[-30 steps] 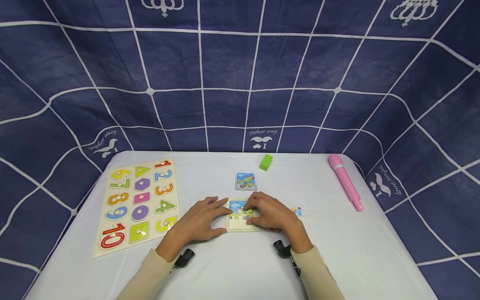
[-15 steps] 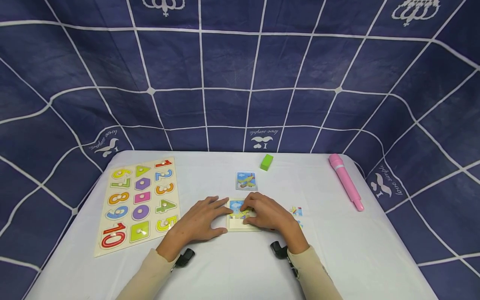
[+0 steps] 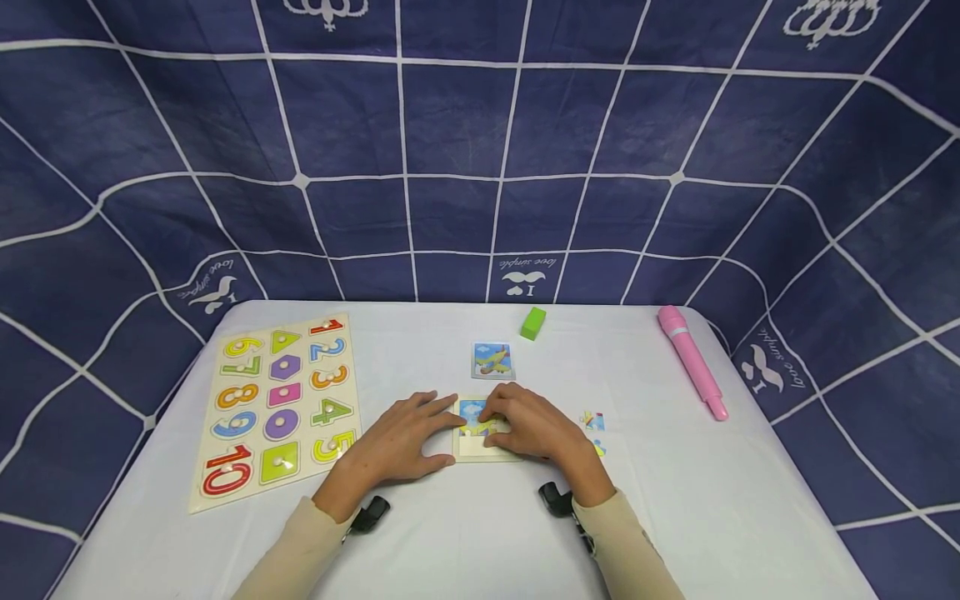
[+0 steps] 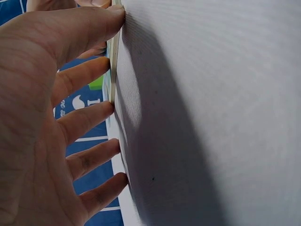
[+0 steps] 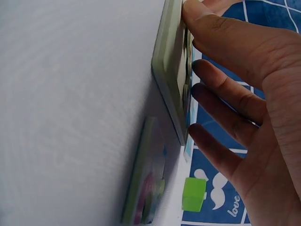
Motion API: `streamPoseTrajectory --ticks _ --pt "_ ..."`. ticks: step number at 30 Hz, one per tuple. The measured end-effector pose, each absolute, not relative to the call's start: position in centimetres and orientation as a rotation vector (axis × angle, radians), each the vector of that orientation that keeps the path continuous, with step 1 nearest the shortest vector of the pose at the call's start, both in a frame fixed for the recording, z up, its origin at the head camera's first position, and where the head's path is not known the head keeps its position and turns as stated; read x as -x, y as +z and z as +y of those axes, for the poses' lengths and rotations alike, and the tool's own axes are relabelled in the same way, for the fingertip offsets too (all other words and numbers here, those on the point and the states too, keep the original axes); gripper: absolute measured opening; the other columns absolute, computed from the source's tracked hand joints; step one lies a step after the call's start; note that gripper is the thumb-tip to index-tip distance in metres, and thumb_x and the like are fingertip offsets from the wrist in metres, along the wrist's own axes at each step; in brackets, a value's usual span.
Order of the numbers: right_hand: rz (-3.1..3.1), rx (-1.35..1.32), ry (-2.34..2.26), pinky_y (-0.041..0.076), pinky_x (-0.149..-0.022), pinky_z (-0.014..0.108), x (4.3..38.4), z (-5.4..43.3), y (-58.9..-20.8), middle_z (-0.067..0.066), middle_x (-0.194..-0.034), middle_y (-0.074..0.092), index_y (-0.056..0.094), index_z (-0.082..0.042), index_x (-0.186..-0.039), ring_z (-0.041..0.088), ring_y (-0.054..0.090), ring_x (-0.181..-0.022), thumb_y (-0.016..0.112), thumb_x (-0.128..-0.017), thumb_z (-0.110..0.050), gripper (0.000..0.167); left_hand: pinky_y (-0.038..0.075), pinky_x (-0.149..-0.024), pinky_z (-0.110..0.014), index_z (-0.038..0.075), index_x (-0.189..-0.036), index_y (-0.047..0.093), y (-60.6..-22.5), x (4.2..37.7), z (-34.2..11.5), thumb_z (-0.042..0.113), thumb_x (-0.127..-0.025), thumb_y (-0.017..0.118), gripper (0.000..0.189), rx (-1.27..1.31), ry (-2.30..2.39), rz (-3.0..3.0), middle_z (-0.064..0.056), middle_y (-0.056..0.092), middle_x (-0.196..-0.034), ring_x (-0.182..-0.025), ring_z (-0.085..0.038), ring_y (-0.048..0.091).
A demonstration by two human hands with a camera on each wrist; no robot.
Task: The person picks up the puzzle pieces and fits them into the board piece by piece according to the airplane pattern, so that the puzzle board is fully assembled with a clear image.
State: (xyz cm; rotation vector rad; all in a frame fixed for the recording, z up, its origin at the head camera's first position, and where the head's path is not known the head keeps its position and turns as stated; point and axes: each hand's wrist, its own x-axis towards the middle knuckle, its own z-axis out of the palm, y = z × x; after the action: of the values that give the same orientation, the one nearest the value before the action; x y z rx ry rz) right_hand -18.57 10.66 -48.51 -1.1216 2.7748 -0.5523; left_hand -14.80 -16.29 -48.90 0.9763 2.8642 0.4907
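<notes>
A small jigsaw puzzle tray [image 3: 474, 457] lies flat on the white table, with sky-blue and yellow pieces [image 3: 472, 410] in its upper part and bare board along the near side. My left hand [image 3: 401, 439] rests spread at the tray's left edge, thumb and fingertips against the rim in the left wrist view. Over the tray's right half, my right hand [image 3: 538, 425] pinches a yellowish puzzle piece [image 3: 494, 426] between thumb and index finger, low on the board. The hand hides most of that piece. In the right wrist view its other fingertips [image 5: 200, 132] are at the tray's side.
Loose puzzle pieces [image 3: 593, 421] lie right of the tray, partly behind the right wrist. A picture card with an airplane [image 3: 492, 361] and a green block [image 3: 533, 323] are beyond it. A number-and-shape board [image 3: 273, 417] lies left, a pink toy microphone [image 3: 692, 362] right.
My right hand has shifted slightly left over the tray with the piece, uncovering more of the loose pieces on the right. The left hand has stayed in place.
</notes>
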Motion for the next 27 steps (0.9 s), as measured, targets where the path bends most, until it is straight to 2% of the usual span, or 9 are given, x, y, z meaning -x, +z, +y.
streamPoseTrajectory --ticks 14,27 --pt "2.770 1.125 -0.582 0.055 -0.103 0.035 18.1 11.3 -48.5 -0.005 -0.120 0.068 0.082 -0.017 -0.120 0.014 0.063 -0.115 0.088 -0.092 -0.031 0.032 0.042 -0.117 -0.063 0.027 -0.146 0.068 -49.0 14.8 -16.4 0.044 -0.095 0.082 0.056 -0.980 0.513 2.847 -0.006 0.049 -0.167 -0.153 -0.040 0.043" --pt "2.824 1.031 -0.605 0.055 -0.105 0.039 18.2 14.0 -47.9 -0.005 -0.122 0.072 0.080 -0.017 -0.126 0.014 0.064 -0.119 0.089 -0.092 -0.028 0.037 0.043 -0.117 -0.062 0.028 -0.144 0.069 -49.2 14.8 -16.3 0.044 -0.093 0.083 0.055 -0.967 0.498 2.872 -0.006 0.051 -0.165 -0.152 -0.040 0.045"
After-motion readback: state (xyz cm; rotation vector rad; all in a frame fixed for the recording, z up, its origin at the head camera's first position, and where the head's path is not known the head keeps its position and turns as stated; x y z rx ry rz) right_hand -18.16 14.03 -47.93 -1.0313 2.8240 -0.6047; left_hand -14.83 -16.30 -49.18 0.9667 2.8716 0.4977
